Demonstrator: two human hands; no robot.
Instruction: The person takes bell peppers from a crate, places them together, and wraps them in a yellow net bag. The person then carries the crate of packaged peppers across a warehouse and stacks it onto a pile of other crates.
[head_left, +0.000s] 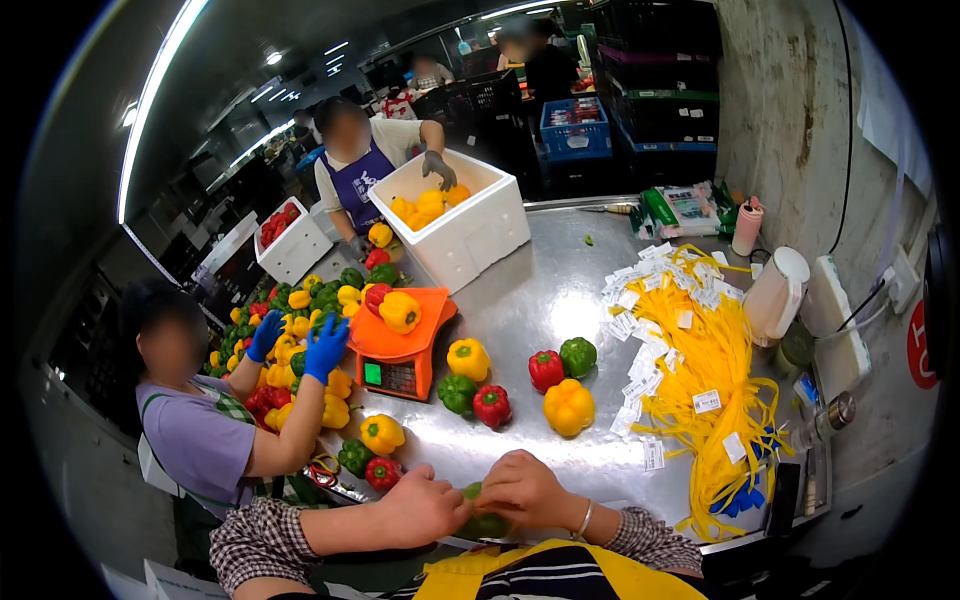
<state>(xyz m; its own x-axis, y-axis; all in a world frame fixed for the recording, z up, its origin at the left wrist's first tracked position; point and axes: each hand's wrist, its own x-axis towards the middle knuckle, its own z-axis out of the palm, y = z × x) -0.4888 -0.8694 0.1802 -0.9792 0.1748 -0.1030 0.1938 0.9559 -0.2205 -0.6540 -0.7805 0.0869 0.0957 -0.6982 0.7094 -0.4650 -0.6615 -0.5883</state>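
Note:
At the near edge of the table, my left hand (426, 506) and my right hand (529, 491) meet over a green bell pepper (484, 526). Fingers of both hands pinch at its top and partly hide it. Just past my left hand sit a red pepper (383, 473), a green pepper (355, 456) and a yellow pepper (382, 434). Farther in, a yellow pepper (568, 407), a red one (546, 371) and a green one (577, 357) stand together. Another such trio, including a yellow pepper (468, 359), is left of them.
An orange scale (397, 341) bears two peppers. A blue-gloved co-worker (202, 420) stands left by a pepper heap (281, 360); another reaches into a white foam box (469, 244). Yellow mesh net bags (720, 375) with labels, a pitcher (776, 296) and a pink bottle (747, 227) line the right.

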